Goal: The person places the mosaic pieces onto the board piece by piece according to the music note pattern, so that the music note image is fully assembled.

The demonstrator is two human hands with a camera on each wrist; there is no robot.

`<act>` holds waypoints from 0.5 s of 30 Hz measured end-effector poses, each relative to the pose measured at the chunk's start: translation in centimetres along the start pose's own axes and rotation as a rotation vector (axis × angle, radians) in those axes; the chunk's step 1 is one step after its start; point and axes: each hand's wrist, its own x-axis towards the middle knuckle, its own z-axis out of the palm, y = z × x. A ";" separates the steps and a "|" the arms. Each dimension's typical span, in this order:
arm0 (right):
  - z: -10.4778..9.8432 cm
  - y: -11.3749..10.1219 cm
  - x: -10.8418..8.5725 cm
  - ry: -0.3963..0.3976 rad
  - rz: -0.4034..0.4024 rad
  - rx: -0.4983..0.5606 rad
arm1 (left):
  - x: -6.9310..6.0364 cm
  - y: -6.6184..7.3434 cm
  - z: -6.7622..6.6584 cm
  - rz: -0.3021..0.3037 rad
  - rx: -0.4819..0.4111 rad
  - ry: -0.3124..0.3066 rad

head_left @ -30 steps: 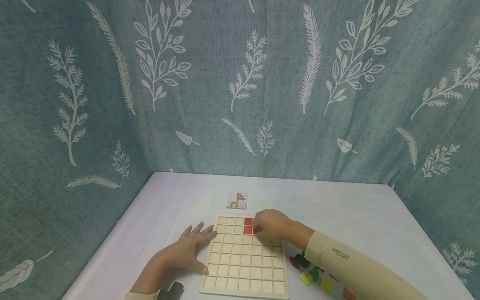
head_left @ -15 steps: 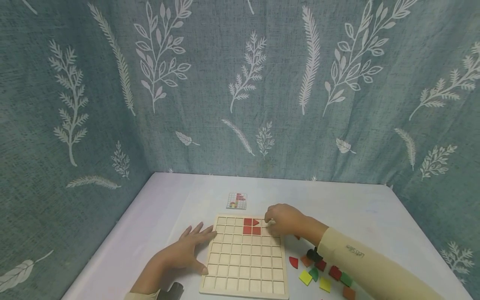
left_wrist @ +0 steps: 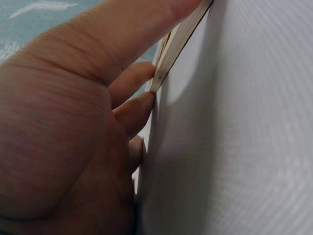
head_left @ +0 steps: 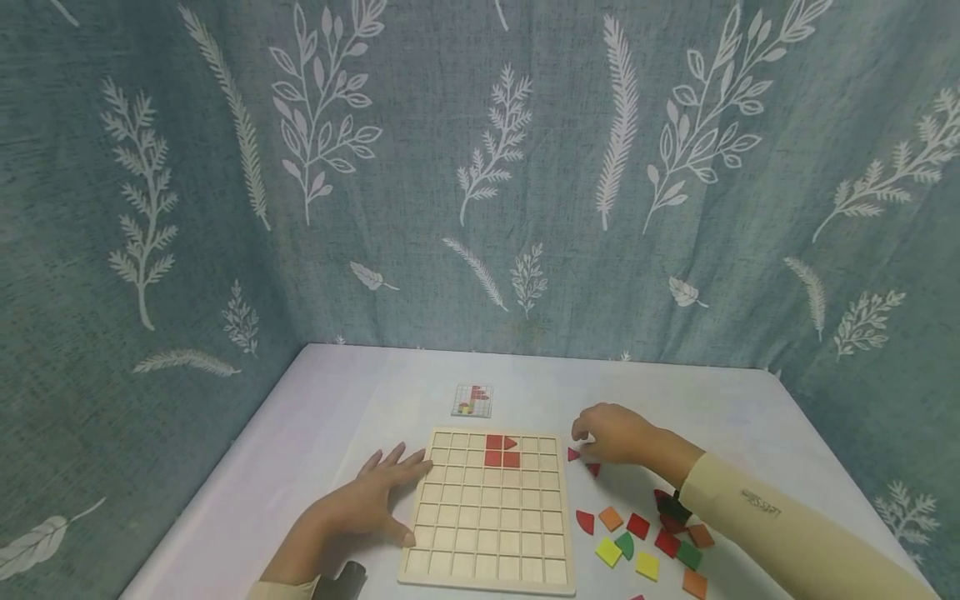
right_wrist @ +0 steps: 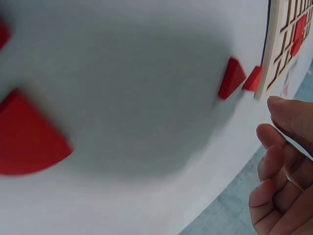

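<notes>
A wooden grid board point(head_left: 480, 521) lies on the table with three red squares point(head_left: 492, 458) and a red triangle point(head_left: 510, 443) in its upper cells. My left hand point(head_left: 367, 504) rests at the board's left side, fingers spread; the left wrist view shows fingertips touching the board's edge point(left_wrist: 181, 41). Off the board's right edge, my right hand point(head_left: 618, 433) hovers near two small red triangles point(head_left: 573, 454). In the right wrist view, that hand point(right_wrist: 288, 171) holds nothing, its fingers loosely bent and the thumb apart from the index finger.
A small pattern card point(head_left: 472, 401) lies behind the board. Loose red, orange, green and yellow pieces point(head_left: 647, 567) are scattered on the table right of the board, partly under the right sleeve point(head_left: 780, 525). Patterned curtains point(head_left: 450, 167) stand behind and at the sides.
My right hand has moved right, away from the board, uncovering a red triangle and a red square in the cells, then two triangles beside the board. The left hand stays in place.
</notes>
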 end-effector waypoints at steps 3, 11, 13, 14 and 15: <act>-0.2 0.5 -0.4 0.008 0.011 0.002 | 0.0 -0.1 0.0 -0.007 -0.003 -0.001; -0.1 0.1 -0.7 -0.016 0.066 0.059 | 0.0 -0.1 0.0 0.002 -0.018 -0.001; 0.2 -0.3 -0.7 -0.033 0.096 0.081 | 0.0 -0.1 0.0 0.008 -0.025 -0.004; 0.3 -0.4 -0.6 -0.040 0.102 0.083 | 0.0 -0.1 0.0 0.011 -0.026 -0.005; 0.5 -0.5 -0.6 -0.045 0.101 0.087 | 0.0 -0.1 0.0 0.015 -0.026 -0.006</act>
